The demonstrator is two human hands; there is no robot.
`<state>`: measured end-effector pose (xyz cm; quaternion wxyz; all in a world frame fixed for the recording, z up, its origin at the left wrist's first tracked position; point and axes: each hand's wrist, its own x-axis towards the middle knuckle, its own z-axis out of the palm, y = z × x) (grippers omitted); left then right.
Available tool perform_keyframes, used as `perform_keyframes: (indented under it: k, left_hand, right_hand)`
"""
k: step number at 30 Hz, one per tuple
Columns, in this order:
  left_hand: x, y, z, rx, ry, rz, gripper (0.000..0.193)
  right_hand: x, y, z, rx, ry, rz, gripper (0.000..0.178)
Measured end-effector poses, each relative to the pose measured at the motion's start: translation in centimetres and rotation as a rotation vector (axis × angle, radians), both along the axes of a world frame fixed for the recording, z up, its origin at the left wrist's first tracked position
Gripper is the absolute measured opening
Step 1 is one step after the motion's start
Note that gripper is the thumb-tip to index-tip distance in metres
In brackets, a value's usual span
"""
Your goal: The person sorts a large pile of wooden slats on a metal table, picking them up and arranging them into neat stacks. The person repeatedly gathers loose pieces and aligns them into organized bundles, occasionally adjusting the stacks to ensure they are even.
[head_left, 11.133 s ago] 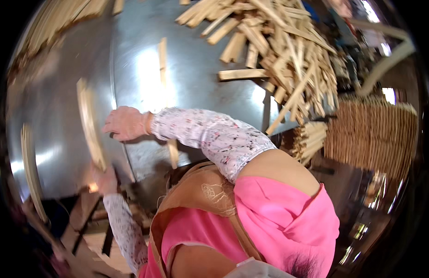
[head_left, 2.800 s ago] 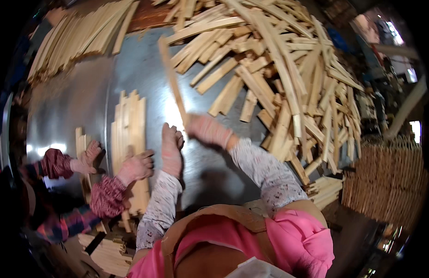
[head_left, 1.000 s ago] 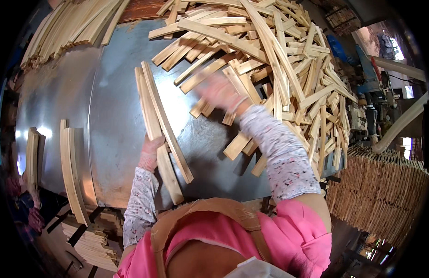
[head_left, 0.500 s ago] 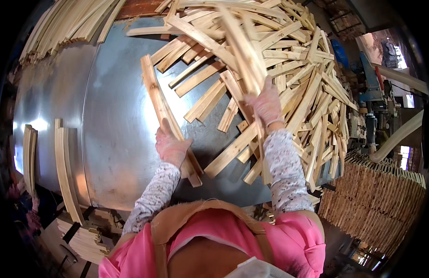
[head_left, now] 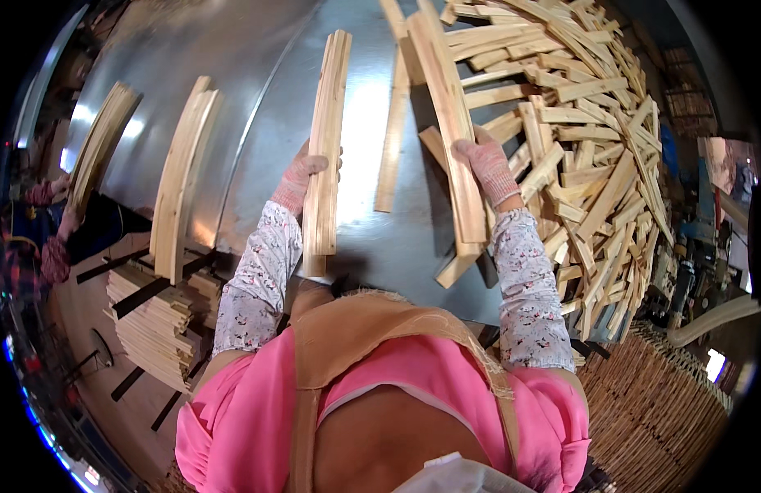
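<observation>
I am looking down past a pink top [head_left: 241, 403] and a brown apron [head_left: 356, 341]; my left hand [head_left: 295, 177] is clamping the left bundle [head_left: 329, 107], at least two wooden slats, its lower end coming close to the near edge of the metal table [head_left: 360, 246]; my right hand [head_left: 485, 168] is gripping the right bundle [head_left: 446, 90], also at least two slats, and leaning it toward the far edge; I cannot tell whether either bundle is touching the metal.

One lone slat [head_left: 388, 156] is lying between the two bundles; one more slat end [head_left: 457, 268] is showing under the right bundle near the near edge; bare metal is running from the left bundle to the seam, and beyond it toward the far left corner.

Left of the seam, one standing-apart bundle [head_left: 183, 177] is jutting past the near edge; farther left, a co-worker's two hands [head_left: 60, 191] are holding another bundle [head_left: 105, 140]; below that edge, one stack of pale boards [head_left: 150, 329] is sitting.

Along the right side, a pile of slats [head_left: 590, 172], too many to count, is crowding the room beside my right hand; past the right edge, one brown stack [head_left: 651, 411] is standing.
</observation>
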<state>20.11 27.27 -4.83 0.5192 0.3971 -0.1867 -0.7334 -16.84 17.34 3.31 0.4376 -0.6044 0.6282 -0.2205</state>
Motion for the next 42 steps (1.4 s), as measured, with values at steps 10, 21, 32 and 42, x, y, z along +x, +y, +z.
perform_keyframes:
  k: [10,21,32,42]
  left_hand:
    - [8.5,5.2,-10.9,0.104,0.118,0.186,0.052]
    - [10.0,6.6,-2.7,0.196,0.643,0.126,0.056]
    - [9.8,6.9,-6.6,0.304,0.548,0.274,0.052]
    - [12.7,2.6,1.8,0.092,0.020,-0.003,0.075]
  right_hand:
    - [27.1,8.9,-3.5,0.072,0.039,-0.054,0.081]
    - [27.8,11.2,-1.6,0.204,-0.175,-0.212,0.064]
    - [31.3,15.8,-3.6,0.183,-0.262,0.036,0.077]
    - [28.3,10.9,-2.7,-0.040,0.511,0.506,0.064]
